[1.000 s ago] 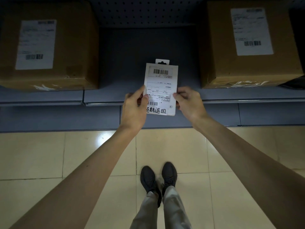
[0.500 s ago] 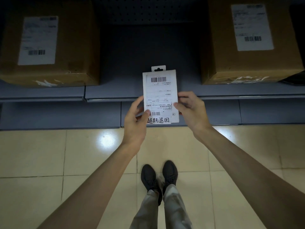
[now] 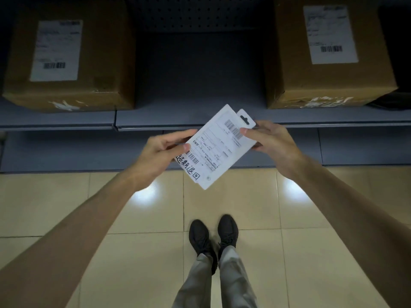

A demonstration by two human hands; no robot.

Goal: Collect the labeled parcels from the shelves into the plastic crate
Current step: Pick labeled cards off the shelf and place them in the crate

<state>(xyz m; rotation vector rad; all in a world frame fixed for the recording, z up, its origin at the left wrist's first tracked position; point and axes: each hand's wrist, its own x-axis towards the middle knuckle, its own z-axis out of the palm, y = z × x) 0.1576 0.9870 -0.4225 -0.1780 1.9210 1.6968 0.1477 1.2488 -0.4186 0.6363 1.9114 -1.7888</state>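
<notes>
Both hands pinch tilted flat parcel (image 3: 219, 147) above shelf (image 3: 200, 116) front edge: left hand (image 3: 160, 154) fingers low, right hand (image 3: 269, 141) high.

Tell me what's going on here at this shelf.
A person stands at a low shelf, holding a flat white labeled parcel tilted in the air in front of its edge. The left hand grips the parcel's lower end and the right hand pinches the end with the hang tab. A left cardboard box and a right cardboard box, both labeled, sit on the shelf. No crate is in view.
</notes>
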